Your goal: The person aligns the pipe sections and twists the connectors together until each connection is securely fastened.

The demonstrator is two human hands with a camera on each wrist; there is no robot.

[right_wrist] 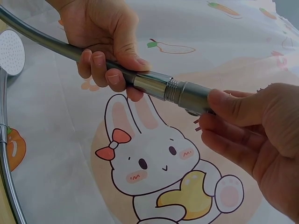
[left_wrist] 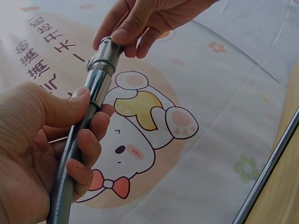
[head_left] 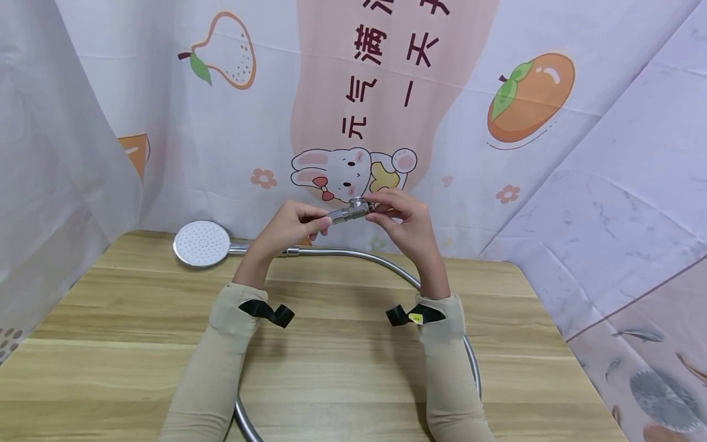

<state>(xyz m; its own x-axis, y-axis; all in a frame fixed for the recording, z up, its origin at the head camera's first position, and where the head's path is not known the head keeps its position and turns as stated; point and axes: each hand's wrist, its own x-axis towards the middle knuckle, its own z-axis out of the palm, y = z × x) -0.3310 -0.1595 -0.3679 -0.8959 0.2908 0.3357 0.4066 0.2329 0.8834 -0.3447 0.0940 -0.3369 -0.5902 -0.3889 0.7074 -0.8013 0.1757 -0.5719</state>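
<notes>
Holding the hose [right_wrist: 51,44] in your left grip [head_left: 289,227] and pinching the fitting [right_wrist: 192,96] in your right grip [head_left: 405,218], joined above the tabletop [head_left: 342,356], you might cross the threads [right_wrist: 172,88] if either part tilts.

Printed cloth [head_left: 237,129] behind, wood-grain table [head_left: 331,319] beneath

Just beyond the left hand [head_left: 287,227] and the right hand [head_left: 405,215], the white cloth shows a rabbit [head_left: 358,169] printed sideways, with dark red characters [head_left: 368,44] above it. Up and left of the left hand are an orange flower [head_left: 263,178] and an outlined fruit [head_left: 234,52]. Up and right of the right hand is an orange fruit [head_left: 536,95]; farther right hangs grey-veined cloth [head_left: 613,196]. The table spreads below both hands.
</notes>
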